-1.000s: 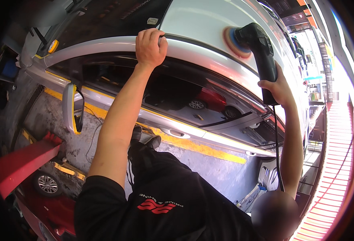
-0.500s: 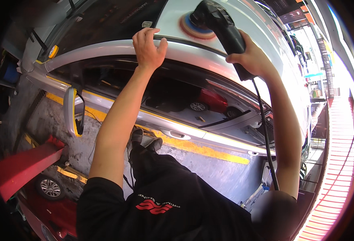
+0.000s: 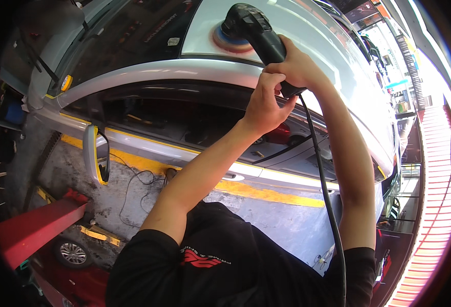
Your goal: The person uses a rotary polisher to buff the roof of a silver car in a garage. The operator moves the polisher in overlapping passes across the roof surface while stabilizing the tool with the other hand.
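Observation:
A black car polisher (image 3: 258,38) rests with its round foam pad (image 3: 230,43) against the silver roof (image 3: 287,18) of a car. Wrapped round the polisher's handle is my right hand (image 3: 299,66). My left hand (image 3: 267,105) has its curled fingers and thumb at the handle's rear end, close below the right hand; its fingertips are partly hidden. From that end a black power cord (image 3: 320,163) hangs down past my right forearm.
Yellow masking tape (image 3: 148,140) edges the car's side window and its door mirror (image 3: 90,151). A yellow tape roll (image 3: 66,83) sits by the windscreen. At the lower left are a red lift arm (image 3: 46,220) and a red car's wheel (image 3: 72,254). A cable (image 3: 125,204) trails over the floor.
My left hand has moved right, from the roof edge to the rear end of the polisher. The polisher and my right hand have shifted slightly left in view.

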